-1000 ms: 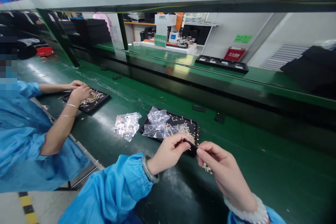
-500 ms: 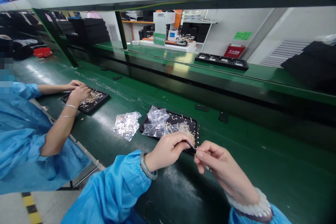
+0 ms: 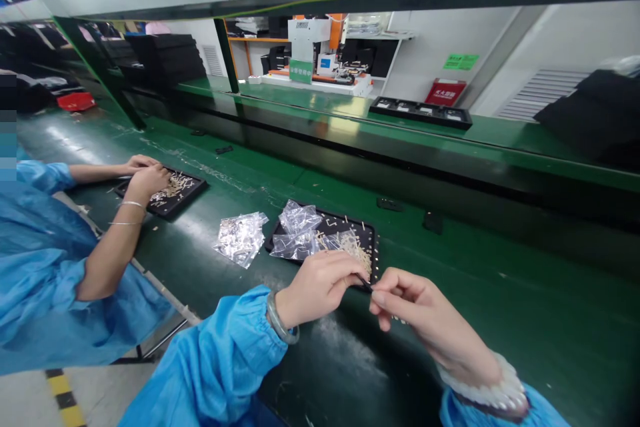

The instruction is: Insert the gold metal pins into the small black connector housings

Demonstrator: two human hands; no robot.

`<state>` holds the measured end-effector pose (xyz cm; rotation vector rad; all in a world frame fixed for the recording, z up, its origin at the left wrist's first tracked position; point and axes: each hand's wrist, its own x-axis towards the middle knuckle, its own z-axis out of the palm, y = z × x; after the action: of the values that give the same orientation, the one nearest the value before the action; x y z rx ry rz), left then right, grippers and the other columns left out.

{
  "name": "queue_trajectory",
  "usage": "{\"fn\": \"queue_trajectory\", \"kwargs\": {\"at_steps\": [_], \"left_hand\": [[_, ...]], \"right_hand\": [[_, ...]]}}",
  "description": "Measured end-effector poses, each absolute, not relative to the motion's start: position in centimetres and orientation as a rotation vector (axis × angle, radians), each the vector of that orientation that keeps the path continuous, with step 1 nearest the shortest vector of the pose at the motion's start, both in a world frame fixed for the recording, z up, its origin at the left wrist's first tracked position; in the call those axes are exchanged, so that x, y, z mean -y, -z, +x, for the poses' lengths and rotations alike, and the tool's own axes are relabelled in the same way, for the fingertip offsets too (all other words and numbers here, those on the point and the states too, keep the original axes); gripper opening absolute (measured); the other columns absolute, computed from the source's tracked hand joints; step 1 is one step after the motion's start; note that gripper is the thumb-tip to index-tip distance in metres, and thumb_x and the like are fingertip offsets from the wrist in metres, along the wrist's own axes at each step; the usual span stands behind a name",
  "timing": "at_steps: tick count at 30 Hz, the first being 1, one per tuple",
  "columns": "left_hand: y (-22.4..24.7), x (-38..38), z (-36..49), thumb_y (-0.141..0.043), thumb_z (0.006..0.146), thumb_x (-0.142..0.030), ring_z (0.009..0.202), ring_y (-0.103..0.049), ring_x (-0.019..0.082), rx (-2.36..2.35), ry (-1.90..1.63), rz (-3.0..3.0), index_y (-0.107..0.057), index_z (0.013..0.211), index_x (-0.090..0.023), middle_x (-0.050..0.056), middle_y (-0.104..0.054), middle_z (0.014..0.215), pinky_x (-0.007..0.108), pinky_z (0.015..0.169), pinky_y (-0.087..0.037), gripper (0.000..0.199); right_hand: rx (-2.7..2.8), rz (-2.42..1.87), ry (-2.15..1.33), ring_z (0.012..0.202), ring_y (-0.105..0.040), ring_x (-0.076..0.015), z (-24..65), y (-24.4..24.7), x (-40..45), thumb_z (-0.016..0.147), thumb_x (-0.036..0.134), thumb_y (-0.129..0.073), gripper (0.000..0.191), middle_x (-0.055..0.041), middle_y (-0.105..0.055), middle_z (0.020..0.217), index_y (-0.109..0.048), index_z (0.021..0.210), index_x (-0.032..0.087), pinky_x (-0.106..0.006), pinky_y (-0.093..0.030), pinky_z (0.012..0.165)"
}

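Note:
My left hand (image 3: 320, 282) is closed around a small dark piece (image 3: 366, 284), held just in front of a black tray (image 3: 280, 230). My right hand (image 3: 417, 307) pinches at the piece's right end; anything else between its fingertips is too small to make out. In the tray lie many small beige parts (image 3: 359, 255) and clear plastic bags (image 3: 299, 230). More beige bits are scattered along the tray's right edge, partly behind my hands.
Shiny plastic bags (image 3: 241, 238) lie left of the tray. At the left, a co-worker's hands (image 3: 150, 177) are over another black tray (image 3: 193, 195). Flat black pieces (image 3: 433, 222) lie toward the back. A slotted tray (image 3: 421, 113) sits on the raised ledge.
The dark piece between my hands has tilted slightly, and my left fingers have shifted a little over it. The view has moved slightly; the co-worker's hands remain over their tray.

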<state>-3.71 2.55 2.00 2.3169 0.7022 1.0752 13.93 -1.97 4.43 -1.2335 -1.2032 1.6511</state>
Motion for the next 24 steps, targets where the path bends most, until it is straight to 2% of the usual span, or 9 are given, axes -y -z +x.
{"fn": "queue_trajectory", "kwargs": {"at_steps": [6, 12, 19, 24], "left_hand": [[-1.75, -2.59, -3.63, -0.043, 0.086, -0.010, 0.082, -0.060, 0.014, -0.673, -1.157, 2.482, -0.060, 0.086, -0.017, 0.001, -0.067, 0.086, 0.028, 0.076, -0.044, 0.018], [-1.67, -2.51, -3.36, -0.043, 0.088, -0.014, 0.081, -0.060, 0.012, -0.736, -1.153, 2.296, -0.061, 0.086, -0.017, 0.001, -0.066, 0.085, 0.026, 0.078, -0.045, 0.018], [-1.65, -2.35, -3.18, -0.044, 0.086, -0.012, 0.077, -0.059, 0.012, -0.793, -1.072, 2.079, -0.062, 0.085, -0.017, 0.002, -0.065, 0.082, 0.024, 0.075, -0.047, 0.019], [-1.54, -2.27, -3.15, -0.044, 0.085, -0.011, 0.076, -0.060, 0.012, -0.796, -1.064, 2.068, -0.061, 0.084, -0.017, 0.002, -0.065, 0.082, 0.023, 0.074, -0.048, 0.018]], "right_hand": [[1.251, -1.289, -1.627, 0.046, -0.054, -0.0080, 14.02, -4.43, 1.86, 0.070, 0.039, -0.070, 0.028, -0.0014, -0.066, 0.064, -0.055, 0.066, 0.016, -0.022, -0.042, 0.051], [1.109, -1.192, -1.730, 0.053, -0.061, -0.0121, 14.24, -4.17, 1.62, 0.078, 0.045, -0.061, 0.029, -0.0055, -0.069, 0.072, -0.060, 0.082, 0.016, -0.024, -0.048, 0.054], [1.067, -1.169, -1.733, 0.054, -0.063, -0.0133, 14.03, -4.48, 1.78, 0.077, 0.045, -0.062, 0.030, -0.0054, -0.069, 0.072, -0.061, 0.083, 0.016, -0.025, -0.048, 0.055], [1.054, -1.136, -1.755, 0.053, -0.062, -0.0114, 13.96, -4.07, 1.79, 0.076, 0.038, -0.066, 0.024, -0.0032, -0.068, 0.067, -0.059, 0.081, 0.016, -0.023, -0.047, 0.055]]}}
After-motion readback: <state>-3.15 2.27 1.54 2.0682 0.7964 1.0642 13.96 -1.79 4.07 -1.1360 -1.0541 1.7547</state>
